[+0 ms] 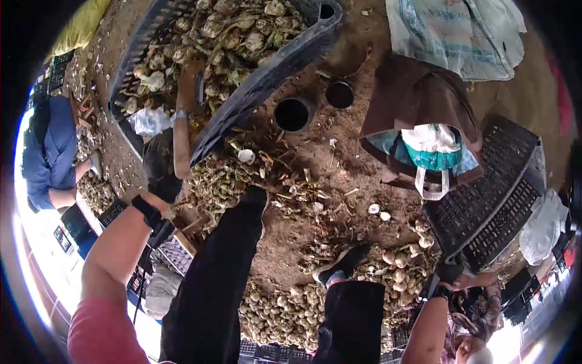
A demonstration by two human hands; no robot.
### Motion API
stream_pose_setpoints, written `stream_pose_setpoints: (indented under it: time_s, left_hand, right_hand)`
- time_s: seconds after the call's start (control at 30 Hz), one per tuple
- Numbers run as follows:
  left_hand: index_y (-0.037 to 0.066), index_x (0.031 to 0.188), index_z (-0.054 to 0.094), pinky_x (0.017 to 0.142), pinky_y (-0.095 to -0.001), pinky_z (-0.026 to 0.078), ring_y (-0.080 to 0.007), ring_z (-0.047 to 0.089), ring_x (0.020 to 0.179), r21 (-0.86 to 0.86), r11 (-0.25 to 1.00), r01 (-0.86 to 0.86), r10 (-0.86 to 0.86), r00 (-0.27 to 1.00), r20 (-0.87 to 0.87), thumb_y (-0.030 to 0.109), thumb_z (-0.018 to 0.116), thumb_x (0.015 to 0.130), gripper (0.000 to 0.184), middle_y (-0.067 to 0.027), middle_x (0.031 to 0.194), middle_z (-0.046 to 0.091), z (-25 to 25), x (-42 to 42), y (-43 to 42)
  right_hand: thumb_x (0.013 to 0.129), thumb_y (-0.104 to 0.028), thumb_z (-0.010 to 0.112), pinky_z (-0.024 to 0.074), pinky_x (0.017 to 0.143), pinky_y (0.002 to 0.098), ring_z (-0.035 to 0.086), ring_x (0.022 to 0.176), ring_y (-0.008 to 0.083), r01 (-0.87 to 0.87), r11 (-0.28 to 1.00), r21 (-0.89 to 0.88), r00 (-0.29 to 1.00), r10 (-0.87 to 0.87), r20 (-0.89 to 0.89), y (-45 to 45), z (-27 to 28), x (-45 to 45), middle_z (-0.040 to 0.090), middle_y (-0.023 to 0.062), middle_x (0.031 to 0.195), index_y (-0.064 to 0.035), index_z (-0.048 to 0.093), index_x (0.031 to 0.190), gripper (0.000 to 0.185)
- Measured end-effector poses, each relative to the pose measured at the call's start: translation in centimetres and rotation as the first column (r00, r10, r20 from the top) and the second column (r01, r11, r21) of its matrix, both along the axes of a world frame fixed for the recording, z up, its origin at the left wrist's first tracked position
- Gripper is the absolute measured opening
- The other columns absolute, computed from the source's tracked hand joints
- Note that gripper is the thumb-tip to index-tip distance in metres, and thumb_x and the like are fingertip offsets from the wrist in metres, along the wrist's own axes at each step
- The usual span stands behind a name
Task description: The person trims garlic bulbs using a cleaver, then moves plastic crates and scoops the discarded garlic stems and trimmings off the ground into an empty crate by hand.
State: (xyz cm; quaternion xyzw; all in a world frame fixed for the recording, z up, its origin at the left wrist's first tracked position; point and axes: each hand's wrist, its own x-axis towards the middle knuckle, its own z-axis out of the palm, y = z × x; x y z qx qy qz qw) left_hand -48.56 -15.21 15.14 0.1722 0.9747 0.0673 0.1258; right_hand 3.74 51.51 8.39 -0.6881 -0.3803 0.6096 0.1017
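My left hand [161, 165], in a dark glove, is at the near left edge of a large dark plastic crate [267, 82]. The crate holds many garlic bulbs [227, 30] with dry stems. Beside this hand stands a worn wooden handle [182, 142]; whether my fingers grip anything is hidden. My right hand [448, 272], also dark-gloved, is low on the right by the lower corner of a black slatted crate [485, 188]. Its fingers are too small and dark to read. Heaped bulbs [397, 273] lie just left of it.
A brown bag [412, 103] with a white and teal bundle stands on the right. Two dark round containers [293, 114] sit mid-floor. A printed sack [454, 36] lies at the back. Cut stems [218, 185] are piled by my left leg. Other people [479, 315] are at both sides.
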Motion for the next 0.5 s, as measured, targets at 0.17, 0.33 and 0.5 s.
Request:
stream_pose_setpoints:
  time_s: [0.17, 0.33, 0.5]
  left_hand:
    - [0.006, 0.105, 0.059, 0.085, -0.0413, 0.043, -0.0352, 0.056, 0.095, 0.145, 0.988, 0.044, -0.029, 0.994, -0.106, 0.022, 0.059, 0.075, 0.034, -0.0156, 0.098, 0.061, -1.9, -1.1, -0.9]
    - [0.004, 0.132, 0.037, 0.102, -0.0396, 0.031, -0.0336, 0.039, 0.121, 0.428, 0.903, -0.022, 0.071, 0.993, -0.098, 0.022, 0.056, 0.081, 0.056, -0.0193, 0.13, 0.043, -0.9, -0.2, -1.5]
    - [0.0, 0.122, 0.046, 0.104, -0.0391, 0.032, -0.0343, 0.042, 0.12, 0.186, 0.964, -0.192, 0.147, 0.961, 0.234, 0.014, 0.048, 0.087, 0.037, -0.0221, 0.125, 0.048, 12.6, 17.1, -9.5]
  right_hand:
    - [0.08, -0.017, 0.056, 0.05, 0.08, 0.0394, 0.06, 0.094, 0.0285, -0.067, 0.963, -0.261, 0.977, 0.01, -0.214, 1.8, 0.3, -0.9, 0.062, 0.0122, 0.106, -0.0016, 0.061, 0.105, 0.029]
    - [0.081, -0.017, 0.057, 0.0454, 0.088, 0.0367, 0.054, 0.103, 0.0263, -0.21, 0.977, -0.023, 0.978, 0.21, -0.007, 1.4, 4.5, -2.7, 0.058, 0.012, 0.114, -0.0015, 0.054, 0.114, 0.037]
    - [0.08, -0.019, 0.058, 0.0453, 0.088, 0.0364, 0.054, 0.104, 0.026, -0.306, 0.951, -0.053, 0.952, 0.305, -0.017, -3.5, 13.2, -8.3, 0.057, 0.0123, 0.115, -0.0011, 0.054, 0.115, 0.039]
